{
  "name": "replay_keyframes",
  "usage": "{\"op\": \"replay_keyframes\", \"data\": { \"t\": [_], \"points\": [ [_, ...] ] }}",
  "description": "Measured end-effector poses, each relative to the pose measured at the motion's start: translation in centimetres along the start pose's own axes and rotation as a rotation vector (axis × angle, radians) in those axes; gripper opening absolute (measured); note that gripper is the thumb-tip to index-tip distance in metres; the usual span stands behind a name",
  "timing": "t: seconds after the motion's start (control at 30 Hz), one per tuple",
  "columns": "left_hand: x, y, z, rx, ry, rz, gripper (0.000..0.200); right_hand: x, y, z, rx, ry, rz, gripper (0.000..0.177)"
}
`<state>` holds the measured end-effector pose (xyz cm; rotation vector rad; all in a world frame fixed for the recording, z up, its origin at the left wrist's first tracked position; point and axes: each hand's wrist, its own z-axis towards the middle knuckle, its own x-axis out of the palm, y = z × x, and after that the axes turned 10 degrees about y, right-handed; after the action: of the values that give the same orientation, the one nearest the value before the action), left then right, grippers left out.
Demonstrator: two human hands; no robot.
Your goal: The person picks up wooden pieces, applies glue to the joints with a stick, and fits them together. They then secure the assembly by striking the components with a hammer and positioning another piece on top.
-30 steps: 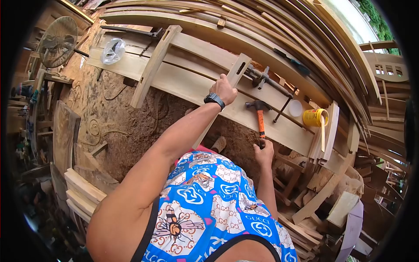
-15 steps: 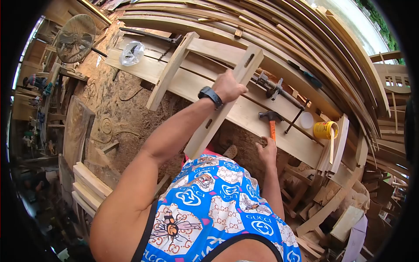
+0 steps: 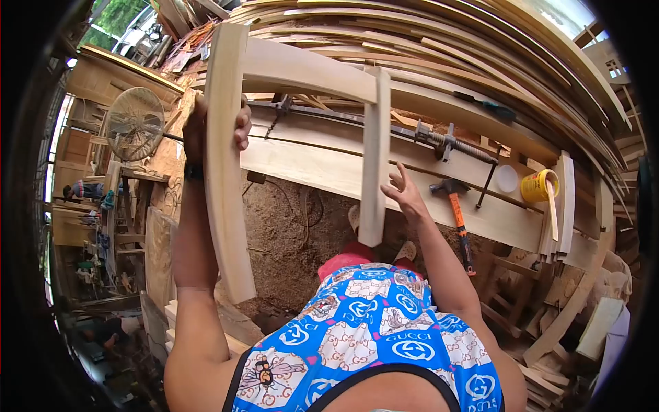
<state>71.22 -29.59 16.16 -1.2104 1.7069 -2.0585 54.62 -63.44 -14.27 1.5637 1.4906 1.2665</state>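
Note:
My left hand (image 3: 195, 134) is wrapped round one post of a pale wooden frame (image 3: 226, 151), which has two posts joined by a curved rail (image 3: 309, 67). The frame is held up above the bench, its thicker post on the left. Close to the frame's right post, my right hand (image 3: 410, 199) has its fingers apart and holds nothing. A hammer (image 3: 456, 206) with an orange and black handle lies on the bench to the right of that hand, the handle reaching past the plank's edge.
Planks form a bench (image 3: 309, 165) bearing a long bar clamp (image 3: 449, 145), a yellow tub (image 3: 535, 187) with a stick in it and a white lid (image 3: 507, 178). Long boards (image 3: 412, 41) are stacked behind. A fan (image 3: 135, 123) stands at the left. Sawdust covers the ground.
My left hand has swung the frame left and turned it, now gripping the other post. My right hand has moved up from the hammer's handle towards the frame; the hammer stays on the bench.

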Motion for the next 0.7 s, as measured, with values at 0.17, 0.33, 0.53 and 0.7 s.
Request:
{"op": "replay_keyframes", "data": {
  "t": [0.17, 0.33, 0.53, 0.7],
  "points": [
    [-8.8, 4.5, -0.8, -0.138, -0.042, -0.012, 0.091, 0.9, 1.0, 0.9, 0.044, 0.109, 0.501, 0.084],
    [-16.5, 11.7, 0.1, -0.483, -0.463, 0.503, 0.052, 4.0, -0.4, -0.2, 0.003, -0.317, 0.089, 0.077],
    [-23.7, 20.4, 2.0, -0.423, -0.475, 0.729, 0.052, 6.6, -1.5, -0.2, 0.060, -0.497, -0.209, 0.082],
    [-25.0, 22.3, 3.0, -0.466, -0.498, 0.818, 0.051, 6.5, -2.3, 0.4, 0.159, -0.496, -0.223, 0.073]
  ]
}}
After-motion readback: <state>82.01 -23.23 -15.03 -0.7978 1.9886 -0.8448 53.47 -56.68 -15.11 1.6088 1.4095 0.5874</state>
